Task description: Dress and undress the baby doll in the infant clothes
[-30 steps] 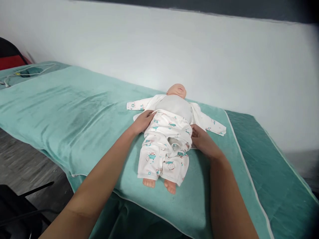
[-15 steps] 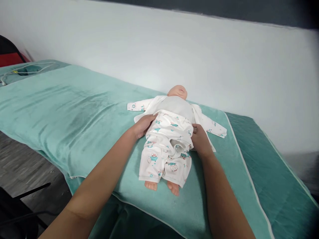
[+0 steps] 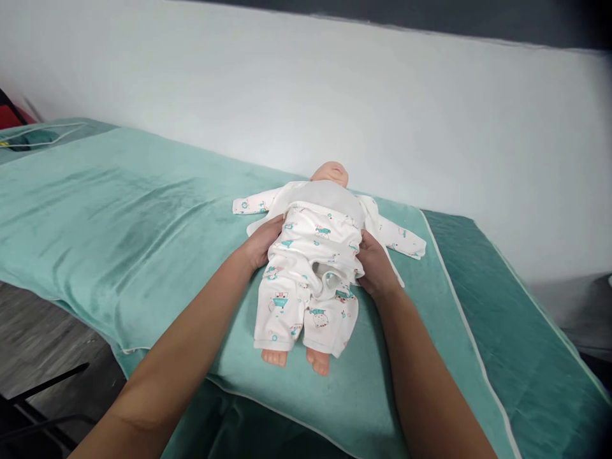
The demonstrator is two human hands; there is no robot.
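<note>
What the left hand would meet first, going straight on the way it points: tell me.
The patterned trousers, at their side near the waist; the left hand appears to touch them there. Beyond lies probably the doll's torso, though depth is hard to judge.

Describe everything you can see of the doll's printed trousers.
The white trousers look like soft cloth with small, mostly teal prints. They are on the doll, waistband across its belly, fabric bunched at the crotch, legs toward the camera; feet poke from the hems. The left hand and right hand touch either side.
</note>
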